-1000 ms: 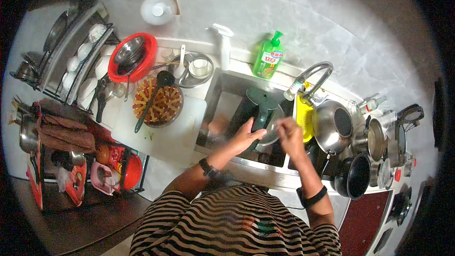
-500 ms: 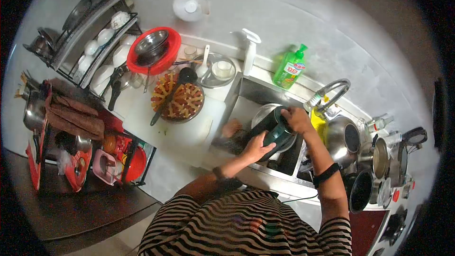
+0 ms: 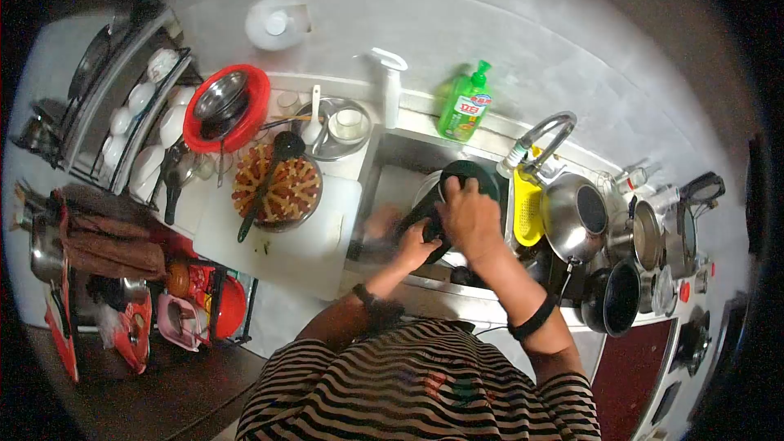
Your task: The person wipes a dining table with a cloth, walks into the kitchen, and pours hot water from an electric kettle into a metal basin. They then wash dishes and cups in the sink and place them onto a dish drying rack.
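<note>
Here you are over the sink (image 3: pixel 392 185), both hands working on the dark green vessel (image 3: pixel 487 179) held in the basin. Your left hand (image 3: pixel 416 247) is clamped on its lower dark side, thumb up against it. Your right hand (image 3: pixel 471 219) reaches over the round rim, fingers bent and touching there; whether they're pinched tight, you can't tell from this view. The two hands are close together but apart.

Behind the sink, the green soap bottle (image 3: pixel 465 108) stands upright, with the white spray bottle (image 3: pixel 392 95) to its left. The yellow basket (image 3: pixel 527 208) sits just right of the vessel, near the curved faucet (image 3: pixel 552 126). Over on the left, the white cutting board (image 3: pixel 328 224) lies on the desk (image 3: pixel 418 122), bearing a bowl of red and yellow pieces (image 3: pixel 296 194) with a dark ladle (image 3: pixel 266 189) across it.
</note>
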Tool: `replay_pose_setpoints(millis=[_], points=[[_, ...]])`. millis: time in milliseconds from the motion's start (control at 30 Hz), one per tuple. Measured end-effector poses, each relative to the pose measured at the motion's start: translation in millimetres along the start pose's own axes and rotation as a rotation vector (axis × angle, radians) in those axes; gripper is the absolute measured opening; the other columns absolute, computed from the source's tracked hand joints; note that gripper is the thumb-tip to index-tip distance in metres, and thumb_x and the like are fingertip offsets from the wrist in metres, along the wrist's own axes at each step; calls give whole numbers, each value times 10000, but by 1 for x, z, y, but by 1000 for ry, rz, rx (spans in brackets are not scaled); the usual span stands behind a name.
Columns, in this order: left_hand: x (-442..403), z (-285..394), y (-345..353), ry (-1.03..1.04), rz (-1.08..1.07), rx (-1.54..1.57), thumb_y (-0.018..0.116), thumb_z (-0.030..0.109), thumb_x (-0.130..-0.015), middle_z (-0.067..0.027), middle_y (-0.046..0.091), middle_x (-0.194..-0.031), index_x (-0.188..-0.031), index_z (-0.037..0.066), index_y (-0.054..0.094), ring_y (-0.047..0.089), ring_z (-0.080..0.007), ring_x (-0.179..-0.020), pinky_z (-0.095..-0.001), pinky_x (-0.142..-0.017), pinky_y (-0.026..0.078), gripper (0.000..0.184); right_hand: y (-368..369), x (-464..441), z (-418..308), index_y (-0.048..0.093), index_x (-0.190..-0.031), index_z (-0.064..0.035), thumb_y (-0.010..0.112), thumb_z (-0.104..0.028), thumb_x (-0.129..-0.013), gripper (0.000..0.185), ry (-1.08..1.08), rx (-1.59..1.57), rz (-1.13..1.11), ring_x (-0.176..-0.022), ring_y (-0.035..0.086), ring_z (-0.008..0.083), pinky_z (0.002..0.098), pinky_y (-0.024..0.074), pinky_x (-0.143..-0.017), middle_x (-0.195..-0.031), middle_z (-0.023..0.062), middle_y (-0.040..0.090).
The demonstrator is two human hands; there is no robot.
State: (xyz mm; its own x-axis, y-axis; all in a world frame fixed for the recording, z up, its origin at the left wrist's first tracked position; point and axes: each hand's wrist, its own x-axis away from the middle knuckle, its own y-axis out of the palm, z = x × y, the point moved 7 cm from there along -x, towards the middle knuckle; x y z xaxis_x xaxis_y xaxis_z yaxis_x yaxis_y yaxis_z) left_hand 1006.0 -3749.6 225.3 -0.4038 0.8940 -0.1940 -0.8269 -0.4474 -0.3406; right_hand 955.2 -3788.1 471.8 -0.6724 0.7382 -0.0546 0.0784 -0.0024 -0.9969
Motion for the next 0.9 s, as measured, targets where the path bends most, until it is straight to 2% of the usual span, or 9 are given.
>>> replay_pose_setpoints(millis=[133, 300, 500, 533, 567, 667, 733, 800, 900], points=[[-13, 1, 20, -46, -107, -145, 569, 267, -757, -170, 586, -859, -918, 35, 516, 561, -316, -822, -369, -724, 441, 288, 25, 33, -25, 452, -1052, -54, 491, -177, -799, 284, -88, 57, -55, -563, 623, 329, 389, 518, -483, -1197, 347, 385], [-8, 2, 19, -182, -114, 231, 528, 258, -776, -154, 583, -810, -904, 38, 513, 554, -291, -758, -354, -679, 436, 255, 43, 53, -27, 448, -1122, -67, 501, -189, -796, 352, -157, 78, -67, -577, 626, 317, 364, 519, -499, -1318, 318, 271], [-18, 24, 0, -449, -49, 242, 619, 89, -629, -85, 577, -916, -943, -11, 540, 513, -182, -835, -332, -746, 416, 339, 27, 101, 37, 614, -865, -52, 549, -312, -796, 277, -297, -235, -372, -593, 607, 328, 420, 488, -520, -907, 197, 610], [-18, 8, 9, -452, -46, 285, 617, 85, -635, -95, 575, -928, -964, -15, 537, 515, -189, -845, -335, -753, 415, 352, 13, 95, 68, 651, -698, -56, 616, -278, -722, 226, -176, -190, -174, -585, 622, 303, 418, 496, -531, -609, 134, 613], [-18, -29, 21, -456, -41, 327, 615, 81, -642, -105, 573, -939, -984, -19, 535, 516, -196, -856, -338, -759, 414, 366, 46, 88, 114, 648, -713, -65, 604, -243, -729, 184, -90, 27, -315, -572, 621, 292, 407, 494, -514, -643, 126, 624], [-29, 42, 1, -490, -137, 178, 643, 130, -694, -152, 543, -1003, -1070, -38, 497, 501, -247, -908, -350, -798, 398, 437, 66, 45, 240, 616, -719, -82, 573, -170, -739, 100, 147, 23, -21, -571, 607, 310, 399, 491, -503, -623, 132, 601], [-33, 34, 12, -337, -103, 183, 651, 154, -713, -172, 524, -1030, -1077, -39, 486, 487, -271, -927, -361, -821, 386, 444, 81, 22, 311, 591, -841, -75, 571, -150, -740, 127, 101, -9, 240, -605, 605, 331, 419, 490, -526, -675, 149, 601], [-31, 12, 23, -399, -150, 191, 644, 157, -723, -182, 510, -1044, -1061, -39, 487, 471, -282, -931, -374, -839, 372, 421, 71, -5, 344, 561, -1011, -70, 515, -122, -787, 235, 374, -106, 68, -837, 574, 362, 443, 472, -723, -965, 197, 570], [-29, -24, 39, -433, -206, 169, 644, 164, -727, -198, 505, -1042, -1040, -34, 490, 466, -288, -918, -397, -832, 370, 401, 81, -47, 368, 526, -1077, -79, 505, -114, -797, 284, 219, -14, 198, -909, 554, 353, 445, 470, -737, -1076, 153, 542]])
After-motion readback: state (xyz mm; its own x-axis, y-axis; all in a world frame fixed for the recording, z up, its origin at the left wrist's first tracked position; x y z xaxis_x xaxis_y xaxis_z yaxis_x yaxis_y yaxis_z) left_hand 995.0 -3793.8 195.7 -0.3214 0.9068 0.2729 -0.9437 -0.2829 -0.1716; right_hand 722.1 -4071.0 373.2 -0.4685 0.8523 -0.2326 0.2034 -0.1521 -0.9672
